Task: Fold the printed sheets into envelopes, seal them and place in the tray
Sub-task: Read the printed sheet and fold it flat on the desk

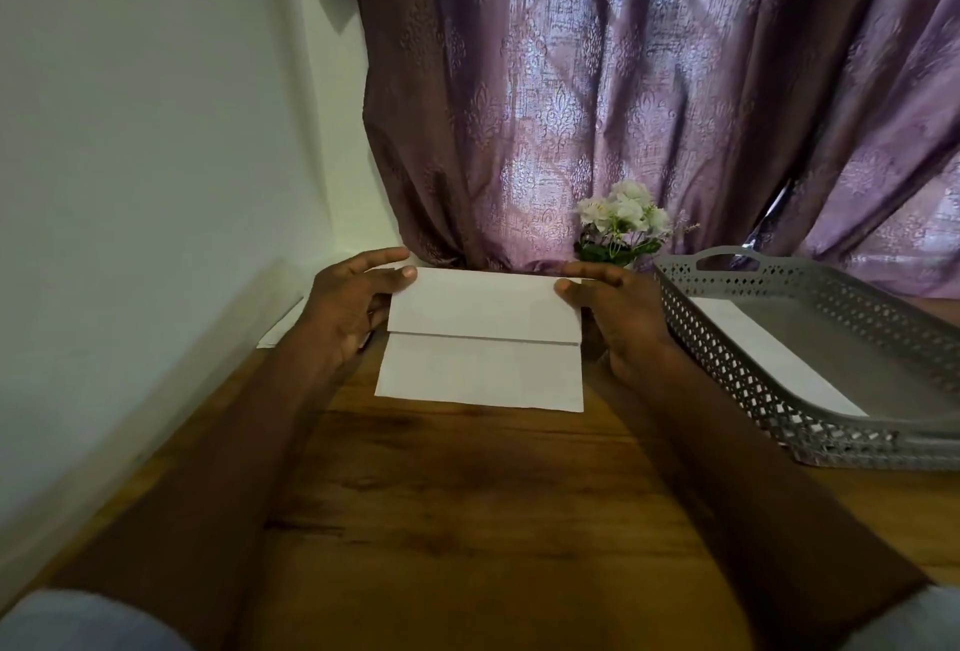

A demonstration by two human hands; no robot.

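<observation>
A white folded sheet point(480, 343) is held just above the wooden table point(467, 494), its top flap folded down over the lower part. My left hand point(350, 307) pinches its upper left corner, thumb on the front. At the upper right corner my right hand point(618, 317) pinches it the same way. The grey perforated tray point(737, 369) stands to the right, with a white paper point(769, 354) lying flat inside it.
More white paper point(283, 325) lies on the table at the left by the white wall, partly hidden by my left hand. A small bunch of white flowers point(621, 229) stands behind the sheet against the purple curtain point(623, 78).
</observation>
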